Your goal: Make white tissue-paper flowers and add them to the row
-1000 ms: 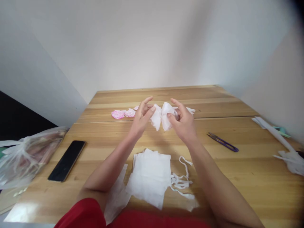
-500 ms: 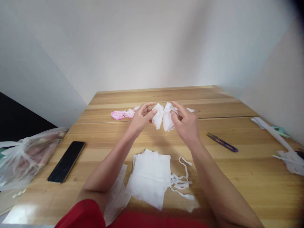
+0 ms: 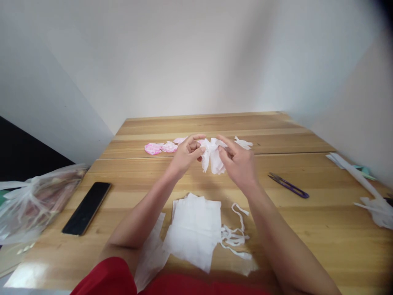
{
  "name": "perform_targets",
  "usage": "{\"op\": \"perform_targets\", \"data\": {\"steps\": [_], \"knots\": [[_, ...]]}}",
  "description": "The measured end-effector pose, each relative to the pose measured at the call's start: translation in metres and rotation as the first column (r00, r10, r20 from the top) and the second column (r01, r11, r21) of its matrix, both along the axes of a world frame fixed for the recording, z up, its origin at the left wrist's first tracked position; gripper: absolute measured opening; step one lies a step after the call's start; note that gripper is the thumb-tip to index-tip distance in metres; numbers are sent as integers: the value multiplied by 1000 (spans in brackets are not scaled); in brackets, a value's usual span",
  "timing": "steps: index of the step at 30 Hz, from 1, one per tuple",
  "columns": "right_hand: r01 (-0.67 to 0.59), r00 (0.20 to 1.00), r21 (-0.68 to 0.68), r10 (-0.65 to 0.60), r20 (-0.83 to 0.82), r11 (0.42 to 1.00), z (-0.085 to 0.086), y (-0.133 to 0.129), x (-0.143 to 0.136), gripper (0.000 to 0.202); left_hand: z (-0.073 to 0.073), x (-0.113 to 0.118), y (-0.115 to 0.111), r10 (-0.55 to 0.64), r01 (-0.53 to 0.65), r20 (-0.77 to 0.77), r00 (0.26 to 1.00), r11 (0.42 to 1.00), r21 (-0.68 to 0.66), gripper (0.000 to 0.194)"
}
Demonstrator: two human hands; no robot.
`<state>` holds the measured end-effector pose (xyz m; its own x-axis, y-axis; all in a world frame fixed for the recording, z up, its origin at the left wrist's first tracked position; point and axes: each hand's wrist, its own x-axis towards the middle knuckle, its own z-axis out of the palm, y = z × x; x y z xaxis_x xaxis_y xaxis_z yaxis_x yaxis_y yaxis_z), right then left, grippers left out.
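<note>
One phone point(image 3: 86, 208) lies near the left edge of the table point(image 3: 138, 184), and one pair of snips point(image 3: 288, 185) toward its right edge; one stack of white sheets point(image 3: 193, 229) is by the near edge. One bunched white piece point(image 3: 214, 156) is between the two hands, above the table, pinched by the left hand point(image 3: 188, 155) and right hand point(image 3: 236, 159) at opposite sides.

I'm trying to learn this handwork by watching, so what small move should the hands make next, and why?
Probably the right hand should gently loosen the layers on its side of the gathered white piece, with the left hand steadying the other side. The piece parts into two bunches with a gap between them, and the right bunch's layers look close together.
</note>
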<state>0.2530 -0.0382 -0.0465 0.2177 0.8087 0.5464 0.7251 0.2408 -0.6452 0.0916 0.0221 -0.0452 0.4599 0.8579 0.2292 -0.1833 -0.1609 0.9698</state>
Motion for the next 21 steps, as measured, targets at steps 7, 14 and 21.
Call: {"op": "perform_targets", "data": {"steps": [7, 14, 21], "knots": [[-4, 999, -10, 4, -38, 1000, 1, 0, 3, 40, -2, -1, 2, 6, -5, -36, 999, 999, 46, 45], [30, 999, -9, -30, -32, 1000, 4, -1, 4, 39, 0, -7, 4, 193, -170, -63, 979, 950, 263, 26], [54, 998, 12, -54, 21, 998, 2, 1, 5, 40, 15, -16, -12, 411, -85, -277, 869, 674, 733, 25]]}}
